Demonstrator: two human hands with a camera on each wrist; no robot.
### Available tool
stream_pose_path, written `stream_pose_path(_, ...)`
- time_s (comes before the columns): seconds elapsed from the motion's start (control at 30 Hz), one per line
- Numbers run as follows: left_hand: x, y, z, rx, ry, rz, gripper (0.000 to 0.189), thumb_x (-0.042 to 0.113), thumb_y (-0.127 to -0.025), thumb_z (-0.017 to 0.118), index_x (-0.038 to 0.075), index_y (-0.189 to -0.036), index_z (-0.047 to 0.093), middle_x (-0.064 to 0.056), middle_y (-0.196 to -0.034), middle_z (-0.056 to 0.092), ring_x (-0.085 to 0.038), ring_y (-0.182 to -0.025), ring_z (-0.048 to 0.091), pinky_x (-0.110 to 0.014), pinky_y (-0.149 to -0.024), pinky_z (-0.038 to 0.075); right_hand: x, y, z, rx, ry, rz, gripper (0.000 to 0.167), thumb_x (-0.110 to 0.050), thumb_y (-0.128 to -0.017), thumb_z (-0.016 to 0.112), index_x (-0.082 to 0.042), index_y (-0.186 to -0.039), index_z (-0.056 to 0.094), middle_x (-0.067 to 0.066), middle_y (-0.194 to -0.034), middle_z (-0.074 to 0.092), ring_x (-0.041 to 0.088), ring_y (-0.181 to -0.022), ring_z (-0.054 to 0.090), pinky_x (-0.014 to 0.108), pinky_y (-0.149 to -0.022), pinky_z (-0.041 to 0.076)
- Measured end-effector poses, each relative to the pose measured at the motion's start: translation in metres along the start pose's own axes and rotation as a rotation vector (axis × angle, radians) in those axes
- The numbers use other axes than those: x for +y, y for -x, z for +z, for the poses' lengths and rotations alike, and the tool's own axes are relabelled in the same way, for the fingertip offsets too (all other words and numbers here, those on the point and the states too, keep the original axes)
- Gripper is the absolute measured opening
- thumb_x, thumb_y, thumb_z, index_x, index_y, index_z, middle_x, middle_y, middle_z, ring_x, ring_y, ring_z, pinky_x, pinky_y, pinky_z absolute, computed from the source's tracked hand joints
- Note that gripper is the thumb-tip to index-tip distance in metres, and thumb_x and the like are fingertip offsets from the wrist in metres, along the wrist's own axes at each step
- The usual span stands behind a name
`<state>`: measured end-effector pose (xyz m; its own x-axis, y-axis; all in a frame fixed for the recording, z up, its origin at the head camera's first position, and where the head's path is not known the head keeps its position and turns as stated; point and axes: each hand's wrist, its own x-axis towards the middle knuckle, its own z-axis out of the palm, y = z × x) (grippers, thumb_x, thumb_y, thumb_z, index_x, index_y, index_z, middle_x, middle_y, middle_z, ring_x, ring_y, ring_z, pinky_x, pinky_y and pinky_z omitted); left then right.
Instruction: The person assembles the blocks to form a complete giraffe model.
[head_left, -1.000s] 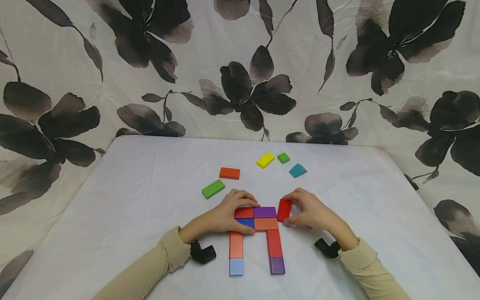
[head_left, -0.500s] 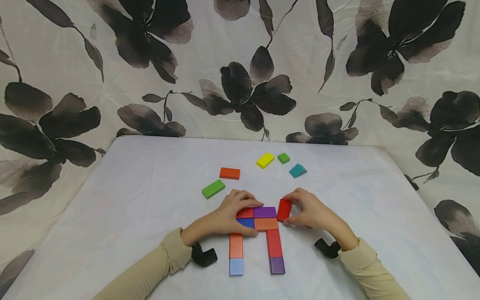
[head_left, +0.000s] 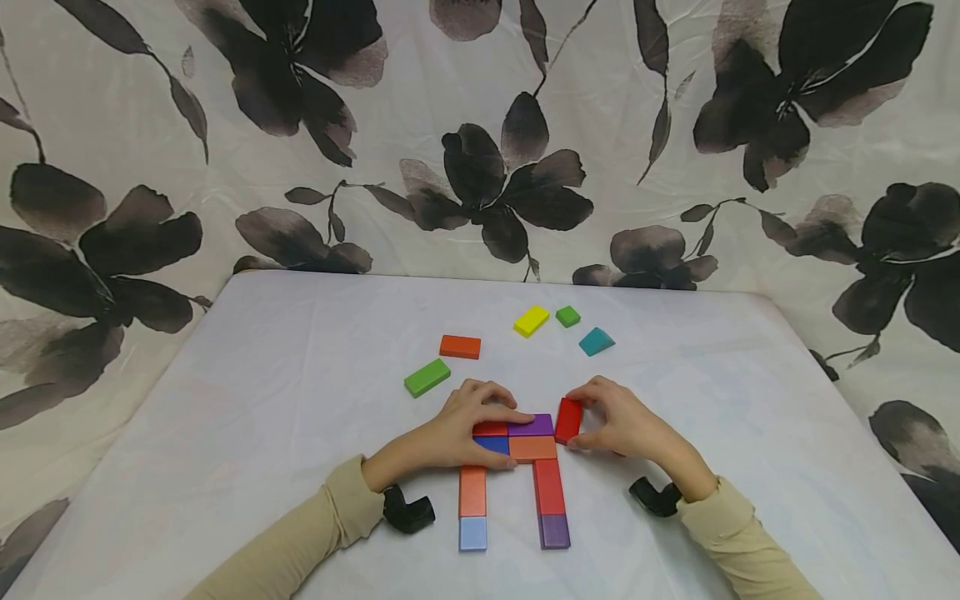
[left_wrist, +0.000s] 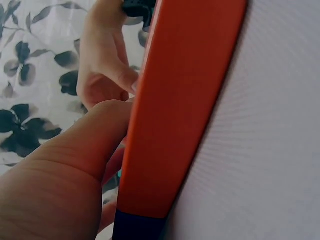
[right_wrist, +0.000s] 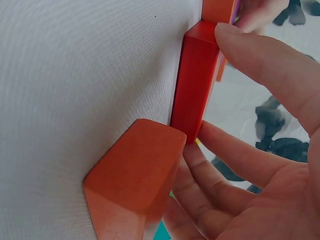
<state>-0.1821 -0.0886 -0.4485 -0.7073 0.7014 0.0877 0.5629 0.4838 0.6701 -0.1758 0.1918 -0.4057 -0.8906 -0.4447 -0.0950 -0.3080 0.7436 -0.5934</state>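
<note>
Coloured blocks lie joined in a flat figure mid-table. My left hand (head_left: 457, 425) lies over its left part, thumb at the near edge and index finger across the purple block (head_left: 542, 427). It partly covers a red block (head_left: 490, 429) and the blue block (head_left: 491, 445); an orange block (head_left: 532, 448) sits beside the blue one. With thumb and fingers at its two ends, my right hand (head_left: 626, 421) pinches a red block (head_left: 568, 421) at the figure's right side. Close by that hand, an orange-red block (right_wrist: 135, 170) shows in the right wrist view, mostly hidden in the head view.
Two legs extend toward me: an orange block (head_left: 472, 492) with a light blue one (head_left: 472, 534), and a red block (head_left: 549, 487) with a purple one (head_left: 554, 531). Farther back lie green (head_left: 427, 377), orange-red (head_left: 460, 347), yellow (head_left: 532, 321), small green (head_left: 567, 316) and teal (head_left: 597, 342) blocks.
My left hand has shifted slightly right, and its index finger now reaches over the purple block. The right hand and its red block look nearly unmoved.
</note>
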Motion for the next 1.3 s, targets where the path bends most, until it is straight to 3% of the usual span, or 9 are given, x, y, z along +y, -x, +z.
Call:
stream_pose_path(0.2,0.002,0.0,-0.002,-0.014,0.012,0.009,0.058,0.046,-0.081,0.078,0.033,-0.136,0.062,0.01,-0.142,0.05,-0.018,-0.135,0.028,-0.047,-0.102,0.028,-0.001,0.0,0.0,-0.002,0.004,0.002,0.053,-0.019,-0.075,0.085,-0.002,-0.121,0.065,0.008,-0.111,0.059,0.027,-0.105,0.054,0.048,-0.088,0.05)
stream_pose_path(0.73,0.001,0.001,-0.001,-0.027,0.057,-0.076,0.064,0.045,-0.081,0.079,0.036,-0.14,0.057,0.018,-0.144,0.049,-0.013,-0.14,0.025,-0.047,-0.105,0.028,-0.004,-0.001,0.0,-0.003,0.001,0.012,0.054,-0.019,-0.075,0.086,-0.002,-0.121,0.065,0.008,-0.111,0.059,0.027,-0.104,0.054,0.047,-0.087,0.051)
stream_pose_path(1.0,-0.002,0.0,0.001,-0.02,0.045,-0.06,0.063,0.046,-0.081,0.079,0.037,-0.14,0.057,0.02,-0.144,0.049,-0.011,-0.139,0.025,-0.045,-0.104,0.029,-0.006,-0.003,-0.005,-0.02,0.005,0.017,0.056,-0.022,-0.077,0.084,-0.001,-0.124,0.063,0.01,-0.113,0.059,0.028,-0.106,0.055,0.047,-0.089,0.051)
stream_pose_path(1.13,-0.003,0.0,0.002,-0.02,0.045,-0.057,0.063,0.047,-0.082,0.078,0.037,-0.14,0.057,0.02,-0.144,0.049,-0.011,-0.139,0.025,-0.045,-0.104,0.029,-0.01,-0.011,-0.014,-0.017,0.0,0.025,0.055,-0.024,-0.083,0.08,0.0,-0.128,0.06,0.012,-0.117,0.061,0.03,-0.109,0.055,0.049,-0.09,0.051)
stream_pose_path(1.3,-0.003,0.0,0.003,-0.013,0.046,-0.044,0.063,0.047,-0.081,0.079,0.036,-0.14,0.058,0.02,-0.143,0.05,-0.012,-0.138,0.026,-0.045,-0.103,0.029,-0.022,-0.033,-0.028,0.002,0.006,-0.039,0.052,-0.026,-0.089,0.074,0.002,-0.13,0.059,0.018,-0.121,0.061,0.035,-0.111,0.055,0.051,-0.091,0.049)
